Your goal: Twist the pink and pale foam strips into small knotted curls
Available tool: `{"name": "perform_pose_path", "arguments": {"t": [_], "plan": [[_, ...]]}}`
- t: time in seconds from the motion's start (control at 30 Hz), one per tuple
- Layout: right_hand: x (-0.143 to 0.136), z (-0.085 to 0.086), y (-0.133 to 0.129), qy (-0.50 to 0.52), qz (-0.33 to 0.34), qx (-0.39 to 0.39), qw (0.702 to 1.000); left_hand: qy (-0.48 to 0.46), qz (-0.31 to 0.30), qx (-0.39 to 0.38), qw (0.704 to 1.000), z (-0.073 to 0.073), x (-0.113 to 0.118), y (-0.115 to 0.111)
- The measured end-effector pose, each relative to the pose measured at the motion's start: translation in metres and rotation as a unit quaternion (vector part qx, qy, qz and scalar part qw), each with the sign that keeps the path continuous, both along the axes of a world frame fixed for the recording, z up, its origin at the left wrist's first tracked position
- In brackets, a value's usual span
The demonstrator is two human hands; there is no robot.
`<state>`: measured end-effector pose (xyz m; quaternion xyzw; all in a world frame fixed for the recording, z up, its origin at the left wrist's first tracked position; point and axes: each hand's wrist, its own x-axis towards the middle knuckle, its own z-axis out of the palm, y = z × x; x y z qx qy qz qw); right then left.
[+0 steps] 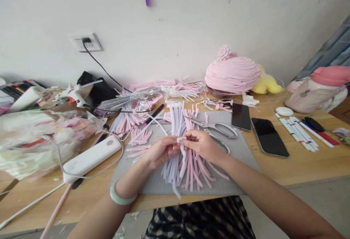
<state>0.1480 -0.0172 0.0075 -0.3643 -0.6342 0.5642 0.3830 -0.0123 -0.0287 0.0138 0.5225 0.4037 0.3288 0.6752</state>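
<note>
Left hand: my left hand pinches the curled end of a pale stem between thumb and fingertips.
Right hand: my right hand pinches the same curl, fingertips meeting the left ones.
Stem: curl held above the mat; free length hangs toward me, over the loose stems.
Beneath: lilac stems to the left, pink stems fanned to the right.
Scissors: the scissors lie just beyond my right hand, blades over the pink stems.
Wrapper: the clear wrapper at the back holds silver-grey stems.
Bag: the plastic bag at far left holds pink and orange pieces, not identifiable.
Edges: mat's near edge lies close to the table's front edge.
Open room: bare wood in front of the phones.
Obscured: curl's turns, partly behind my fingertips.
Cut off: both forearms, at the bottom.
</note>
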Motion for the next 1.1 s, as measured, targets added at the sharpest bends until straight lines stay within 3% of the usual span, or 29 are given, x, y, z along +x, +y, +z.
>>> {"name": "perform_pose_path", "arguments": {"t": [0.03,0.1,0.2,0.27,0.3,0.37,0.47,0.6,0.7,0.77,0.9,1.1], "plan": [[-0.001,-0.001,0.001,0.027,-0.004,-0.045,0.999,0.019,0.011,0.021,1.000,-0.001,0.000,0.000],[-0.001,-0.002,0.004,0.085,-0.018,-0.131,0.988,0.110,0.062,0.144,0.982,-0.003,-0.001,0.000],[-0.001,-0.003,0.007,0.144,-0.026,-0.220,0.965,0.244,0.092,0.367,0.893,-0.005,-0.004,0.000],[-0.001,-0.004,0.007,0.153,-0.019,-0.237,0.959,0.280,0.072,0.445,0.848,-0.005,-0.006,-0.001],[-0.001,-0.004,0.007,0.152,-0.017,-0.233,0.960,0.286,0.063,0.458,0.839,-0.005,-0.007,-0.001],[0.000,-0.004,0.007,0.140,-0.018,-0.205,0.969,0.287,0.057,0.449,0.844,-0.004,-0.008,-0.001],[0.000,-0.004,0.007,0.096,-0.015,-0.147,0.984,0.262,0.077,0.380,0.884,-0.002,-0.005,-0.001],[-0.001,-0.003,0.005,0.036,-0.008,-0.071,0.997,0.117,0.109,0.163,0.974,-0.005,0.003,-0.001],[-0.002,-0.003,0.004,0.021,-0.019,-0.042,0.999,-0.007,0.135,0.037,0.990,-0.008,0.010,-0.003],[-0.003,-0.004,0.004,0.031,-0.038,-0.061,0.997,-0.015,0.150,0.039,0.988,-0.009,0.013,-0.004],[-0.004,-0.007,0.004,0.056,-0.042,-0.115,0.991,0.058,0.183,0.126,0.973,-0.008,0.014,-0.006],[-0.003,-0.007,0.003,-0.044,-0.024,-0.073,0.996,0.204,0.142,0.202,0.947,-0.006,0.008,-0.004]]}}
